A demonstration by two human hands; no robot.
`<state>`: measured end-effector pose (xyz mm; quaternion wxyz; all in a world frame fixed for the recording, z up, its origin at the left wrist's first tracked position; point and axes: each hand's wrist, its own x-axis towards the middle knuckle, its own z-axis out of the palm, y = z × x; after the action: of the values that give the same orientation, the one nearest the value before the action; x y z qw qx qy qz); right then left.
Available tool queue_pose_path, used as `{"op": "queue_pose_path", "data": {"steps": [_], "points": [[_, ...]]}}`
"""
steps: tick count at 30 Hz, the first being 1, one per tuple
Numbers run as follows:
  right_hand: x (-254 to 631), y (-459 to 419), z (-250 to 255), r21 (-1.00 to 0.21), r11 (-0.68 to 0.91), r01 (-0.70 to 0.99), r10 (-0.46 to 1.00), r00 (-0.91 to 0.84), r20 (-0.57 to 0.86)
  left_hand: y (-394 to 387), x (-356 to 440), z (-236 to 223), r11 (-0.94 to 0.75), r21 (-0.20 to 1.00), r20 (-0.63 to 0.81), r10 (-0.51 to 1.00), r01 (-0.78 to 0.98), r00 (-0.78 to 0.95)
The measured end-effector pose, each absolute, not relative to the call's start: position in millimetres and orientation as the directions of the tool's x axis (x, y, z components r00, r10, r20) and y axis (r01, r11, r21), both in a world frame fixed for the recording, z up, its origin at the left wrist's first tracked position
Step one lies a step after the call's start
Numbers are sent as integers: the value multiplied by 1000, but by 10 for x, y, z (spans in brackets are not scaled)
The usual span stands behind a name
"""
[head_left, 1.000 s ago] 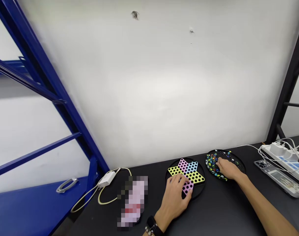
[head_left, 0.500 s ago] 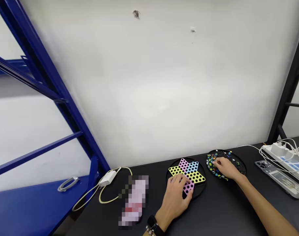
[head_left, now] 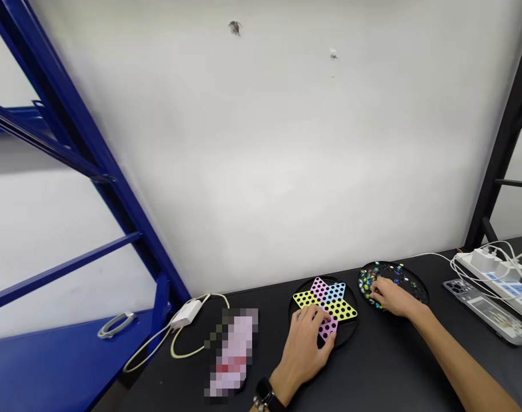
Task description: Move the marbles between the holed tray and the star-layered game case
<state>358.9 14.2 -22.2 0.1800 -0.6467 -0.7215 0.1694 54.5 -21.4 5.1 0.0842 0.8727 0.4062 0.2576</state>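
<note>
A star-shaped Chinese checkers board [head_left: 343,309] in pink, yellow and blue, full of round holes, lies in a round black tray [head_left: 350,335]. My left hand [head_left: 304,343] rests over its near left part with fingers and thumb apart, covering some of the points. To the right, my right hand [head_left: 394,295] reaches into a second round black tray [head_left: 426,296] of glass marbles [head_left: 365,281]. Its fingertips are bent together down among the marbles at the tray's left side. What sits between them is hidden.
Left of the board lies a blurred-out pinkish object [head_left: 237,352], with a white adapter and cable [head_left: 187,313] beyond it. At right are a phone [head_left: 487,312] and a white power strip [head_left: 507,286] with tangled cords. The wall [head_left: 265,171] rises behind the black table.
My right hand's fingers have curled closer together and dipped a little lower among the marbles. My left hand stays on the board. The view has shifted slightly.
</note>
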Motion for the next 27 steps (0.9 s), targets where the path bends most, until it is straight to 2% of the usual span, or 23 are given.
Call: {"op": "queue_pose_path", "data": {"steps": [3,5,6,8,9,10,11,12,15,20,22,24,25,27], "points": [[3587,163,-245,-562,104,821,994,-63,93,-214,543,50,-657,359,380,751,663,540],[3594,193,-225,-720,105,686,988,9,152,-217,544,58,-651,366,366,758,665,540],[3606,211,-205,-824,101,558,984,66,165,-219,545,64,-648,370,359,761,666,540],[3651,249,-157,-978,88,190,974,188,124,-222,547,73,-643,375,351,765,667,540],[3684,265,-138,-997,81,11,968,239,81,-223,548,75,-643,377,350,765,666,541],[3720,280,-127,-993,74,-96,957,286,43,-223,548,75,-644,379,350,765,665,541],[3756,292,-126,-990,66,-123,943,333,21,-222,548,72,-645,379,351,764,664,542],[3789,302,-136,-995,53,-83,925,378,18,-220,548,68,-647,378,354,762,662,543],[3837,324,-208,-984,-25,176,878,474,63,-214,546,50,-657,364,377,752,660,541],[3707,375,-265,-892,-82,445,873,464,151,-217,538,46,-662,351,389,746,662,541],[3624,403,-242,-762,-142,632,888,421,184,-222,534,55,-664,351,394,744,661,539],[3558,426,-214,-555,-197,808,915,354,191,-227,532,66,-663,358,387,746,657,542],[3537,435,-204,-459,-213,862,928,325,180,-230,531,71,-661,364,379,749,657,543],[3519,448,-190,-346,-222,912,946,288,152,-234,532,81,-656,371,372,753,657,542]]}}
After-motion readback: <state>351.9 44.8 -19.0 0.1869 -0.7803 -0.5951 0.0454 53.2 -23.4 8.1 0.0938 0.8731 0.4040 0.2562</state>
